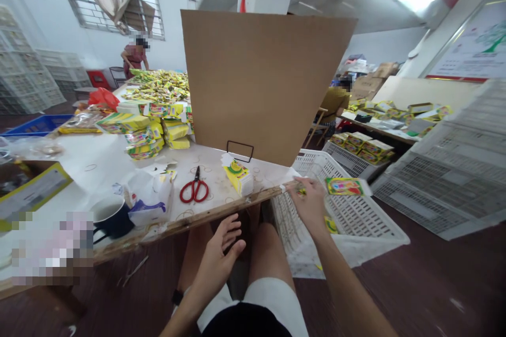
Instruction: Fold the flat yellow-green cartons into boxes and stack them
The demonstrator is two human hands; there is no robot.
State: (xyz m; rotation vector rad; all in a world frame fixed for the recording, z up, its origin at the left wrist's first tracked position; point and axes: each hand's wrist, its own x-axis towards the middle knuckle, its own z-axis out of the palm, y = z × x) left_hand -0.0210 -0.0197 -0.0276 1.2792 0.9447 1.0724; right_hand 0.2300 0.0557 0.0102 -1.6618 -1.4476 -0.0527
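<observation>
My left hand (223, 245) hovers over my lap, just below the table's wooden front edge, with its fingers apart and nothing in it. Over the near side of a white plastic basket (367, 216), by the table's right corner, is my right hand (310, 202). Its fingers are blurred; a small yellow-green patch shows among them, and I cannot tell whether it is held. A yellow printed carton (343, 186) lies in the basket. On the table, a stack of flat yellow cartons (238, 176) rests near the edge, with red-handled scissors (194, 187) to its left.
A large cardboard sheet (261, 84) stands upright behind a wire stand (240, 151). Leftward are a dark mug (114, 221), a tissue pack (148, 200) and bundled cartons (144, 139). White crates (446, 184) stack at right. Two people work farther back.
</observation>
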